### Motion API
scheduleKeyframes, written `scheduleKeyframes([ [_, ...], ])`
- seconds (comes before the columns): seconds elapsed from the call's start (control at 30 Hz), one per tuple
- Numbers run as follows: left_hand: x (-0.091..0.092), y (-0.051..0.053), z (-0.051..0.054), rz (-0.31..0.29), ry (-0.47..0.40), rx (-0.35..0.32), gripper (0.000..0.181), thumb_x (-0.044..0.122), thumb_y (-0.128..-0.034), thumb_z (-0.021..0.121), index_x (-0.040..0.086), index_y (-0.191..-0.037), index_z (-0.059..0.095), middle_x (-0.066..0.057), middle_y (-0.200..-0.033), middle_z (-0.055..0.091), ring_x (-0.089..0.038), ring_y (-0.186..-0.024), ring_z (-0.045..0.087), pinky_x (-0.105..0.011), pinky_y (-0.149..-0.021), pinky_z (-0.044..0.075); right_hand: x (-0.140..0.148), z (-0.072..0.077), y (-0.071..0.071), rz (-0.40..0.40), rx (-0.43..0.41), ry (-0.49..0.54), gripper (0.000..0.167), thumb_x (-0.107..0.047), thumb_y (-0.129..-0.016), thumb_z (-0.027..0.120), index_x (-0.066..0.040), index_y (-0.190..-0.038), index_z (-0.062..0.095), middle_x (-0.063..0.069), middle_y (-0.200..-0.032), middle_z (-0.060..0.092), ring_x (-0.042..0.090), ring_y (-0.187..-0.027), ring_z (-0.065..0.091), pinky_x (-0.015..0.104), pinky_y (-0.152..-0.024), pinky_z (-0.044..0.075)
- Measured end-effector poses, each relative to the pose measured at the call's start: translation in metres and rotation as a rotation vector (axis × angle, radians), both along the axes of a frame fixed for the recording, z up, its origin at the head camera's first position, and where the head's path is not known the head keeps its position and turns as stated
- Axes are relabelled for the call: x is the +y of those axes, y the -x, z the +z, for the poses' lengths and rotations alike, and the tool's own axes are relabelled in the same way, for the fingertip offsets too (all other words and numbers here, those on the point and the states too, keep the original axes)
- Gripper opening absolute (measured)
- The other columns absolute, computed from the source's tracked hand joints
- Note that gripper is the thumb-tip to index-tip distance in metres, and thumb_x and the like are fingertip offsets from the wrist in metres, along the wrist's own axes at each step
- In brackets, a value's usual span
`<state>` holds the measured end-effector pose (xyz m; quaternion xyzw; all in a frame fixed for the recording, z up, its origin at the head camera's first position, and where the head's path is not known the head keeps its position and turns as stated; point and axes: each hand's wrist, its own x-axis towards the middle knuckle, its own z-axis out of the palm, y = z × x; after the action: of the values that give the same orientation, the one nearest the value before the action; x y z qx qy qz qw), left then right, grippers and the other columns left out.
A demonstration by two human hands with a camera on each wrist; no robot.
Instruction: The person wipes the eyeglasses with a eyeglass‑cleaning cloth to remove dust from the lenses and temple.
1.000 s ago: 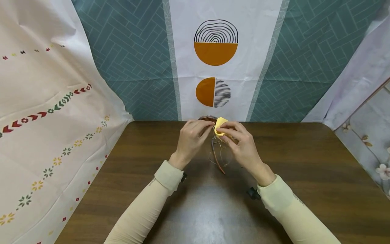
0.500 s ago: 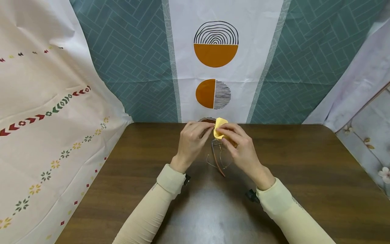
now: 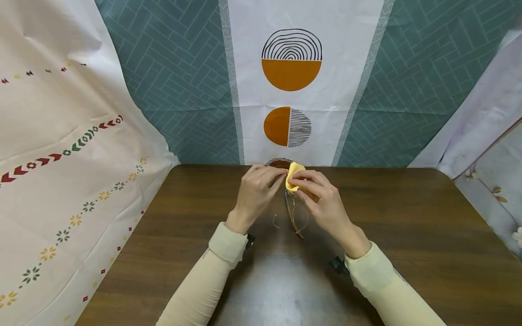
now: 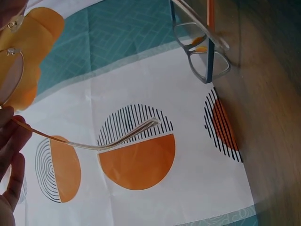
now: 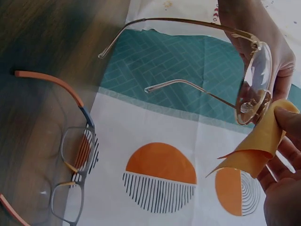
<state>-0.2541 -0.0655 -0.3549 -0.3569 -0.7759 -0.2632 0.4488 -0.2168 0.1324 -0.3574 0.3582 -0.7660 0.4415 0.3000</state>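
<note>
Gold wire-rimmed glasses (image 5: 197, 21) hang between both hands above the table, temples pointing toward the body. My left hand (image 3: 256, 192) pinches them near the frame's side; in the left wrist view its fingers (image 4: 16, 136) are at one temple. With my right hand (image 3: 328, 203) I grip a folded yellow cloth (image 5: 254, 146), its thumb on top, against one lens. In the head view the cloth and fingers hide most of the gold frame. A second pair of glasses (image 5: 87, 120), grey-blue with orange temples, rests on the table below, apart from both hands.
The brown wooden table (image 3: 195, 199) runs back to a hanging cloth (image 3: 195, 131) with teal panels and orange half circles. A pale patterned sheet (image 3: 81, 172) hangs along the left side, and a floral one (image 3: 497, 181) borders the right.
Both hands have sunk slightly in the head view, the yellow cloth with them. The gold temples below have shifted a little. Both grips stay the same.
</note>
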Motion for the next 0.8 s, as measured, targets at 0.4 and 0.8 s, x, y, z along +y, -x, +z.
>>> scheduleKeyframes([
  [0.4, -0.003, -0.004, 0.002, -0.023, -0.034, -0.033, 0.012, 0.005, -0.0912, 0.081, 0.005, -0.103, 0.081, -0.004, -0.095, 0.08, -0.017, -0.082, 0.075, -0.035, -0.084, 0.056, 0.001, 0.001, -0.004, 0.023, 0.048, -0.028, 0.039, 0.021, -0.076, 0.08, 0.001, -0.11, 0.078, 0.012, -0.117, 0.07, 0.032, -0.112, 0.061, 0.021, -0.1, 0.045],
  [0.8, -0.003, -0.003, 0.005, -0.007, -0.056, -0.038, 0.011, 0.005, -0.0909, 0.08, 0.003, -0.102, 0.081, -0.006, -0.093, 0.08, -0.019, -0.08, 0.075, -0.036, -0.084, 0.056, 0.012, 0.009, -0.003, 0.118, 0.054, -0.105, 0.038, 0.021, -0.076, 0.079, -0.002, -0.106, 0.078, 0.01, -0.116, 0.07, 0.029, -0.113, 0.061, 0.032, -0.1, 0.049],
])
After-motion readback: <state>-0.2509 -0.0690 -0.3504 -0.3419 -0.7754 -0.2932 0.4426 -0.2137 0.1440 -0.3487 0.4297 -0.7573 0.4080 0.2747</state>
